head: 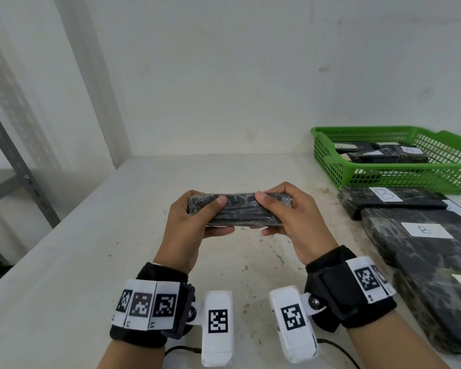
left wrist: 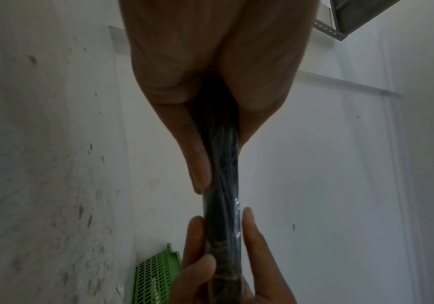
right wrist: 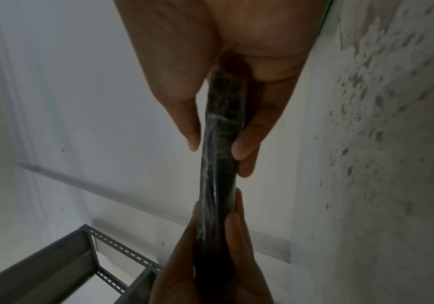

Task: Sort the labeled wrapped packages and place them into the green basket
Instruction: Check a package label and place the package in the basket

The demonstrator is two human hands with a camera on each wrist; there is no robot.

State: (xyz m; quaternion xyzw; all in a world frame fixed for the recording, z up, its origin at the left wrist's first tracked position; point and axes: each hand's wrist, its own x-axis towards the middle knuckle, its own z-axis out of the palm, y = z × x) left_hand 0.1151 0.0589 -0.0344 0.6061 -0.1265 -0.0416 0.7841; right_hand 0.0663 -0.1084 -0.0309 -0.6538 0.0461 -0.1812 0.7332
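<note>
Both hands hold one black plastic-wrapped package (head: 240,209) level above the middle of the table. My left hand (head: 222,217) grips its left end, thumb on top and fingers underneath. My right hand (head: 264,215) grips the right end the same way. No label shows on the side facing me. In the left wrist view the package (left wrist: 222,164) runs edge-on from my left hand (left wrist: 220,144) down to the right hand's fingers (left wrist: 254,232). The right wrist view shows the package (right wrist: 219,164) the same way. The green basket (head: 328,155) stands at the back right with several wrapped packages (head: 383,154) inside.
Two dark wrapped packages labelled B (head: 389,198) (head: 423,235) lie on the table's right side in front of the basket, with another large one (head: 442,302) nearer me. A grey metal shelf frame (head: 14,161) stands to the left of the table. A white wall backs the table.
</note>
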